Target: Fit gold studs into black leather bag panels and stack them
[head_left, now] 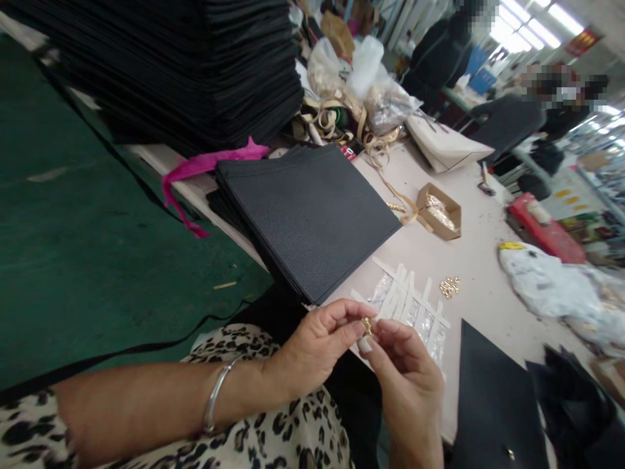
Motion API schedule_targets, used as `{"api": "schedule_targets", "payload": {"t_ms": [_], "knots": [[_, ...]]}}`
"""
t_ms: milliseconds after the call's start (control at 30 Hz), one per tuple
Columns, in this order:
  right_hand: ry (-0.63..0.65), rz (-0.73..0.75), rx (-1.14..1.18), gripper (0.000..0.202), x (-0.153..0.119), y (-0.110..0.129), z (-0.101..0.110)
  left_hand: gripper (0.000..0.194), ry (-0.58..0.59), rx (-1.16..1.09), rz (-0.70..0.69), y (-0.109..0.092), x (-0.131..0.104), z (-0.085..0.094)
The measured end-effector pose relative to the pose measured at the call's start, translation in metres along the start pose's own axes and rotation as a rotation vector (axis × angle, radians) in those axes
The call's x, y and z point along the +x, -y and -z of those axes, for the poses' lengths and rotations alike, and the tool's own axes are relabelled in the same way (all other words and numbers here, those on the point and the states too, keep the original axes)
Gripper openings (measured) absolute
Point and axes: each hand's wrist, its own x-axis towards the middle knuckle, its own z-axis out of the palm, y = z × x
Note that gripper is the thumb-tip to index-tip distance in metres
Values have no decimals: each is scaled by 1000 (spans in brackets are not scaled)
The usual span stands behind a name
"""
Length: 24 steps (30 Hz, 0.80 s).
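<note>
Just off the table's near edge, my left hand and my right hand meet, pinching a small gold metal fitting between their fingertips. Its exact shape is partly covered by the fingers. Behind the hands, white strips lie over clear plastic on the table. A little pile of gold fittings sits farther right. To the right of my right hand is a black panel with a small gold fitting on it. A stack of black leather-like panels stands beyond my left hand.
A small cardboard box holds gold pieces in plastic. Tall black stacks fill the far left, beside a pink strip. Plastic bags, a cream bag and a white plastic bag lie around. People work in the background.
</note>
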Motion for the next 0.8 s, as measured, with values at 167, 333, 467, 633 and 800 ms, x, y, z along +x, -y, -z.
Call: {"api": "schedule_targets", "payload": {"t_ms": [167,333,467,633,800], "knots": [[156,-58,-4,30,2,11,7,14,-8,-24,-40,-14,-15,-1],[247,20,-174,24,30,15,24,21,-1,-266,29,-46,-29,14],[261,191,-299,25,78,33,-3,23,-137,-243,40,-66,-37,43],[321,455,-591,24,140,56,-73,31,-420,55,6,-72,-39,79],[421,547,-755,23,156,55,-99,42,-423,120,6,-74,-34,93]]}}
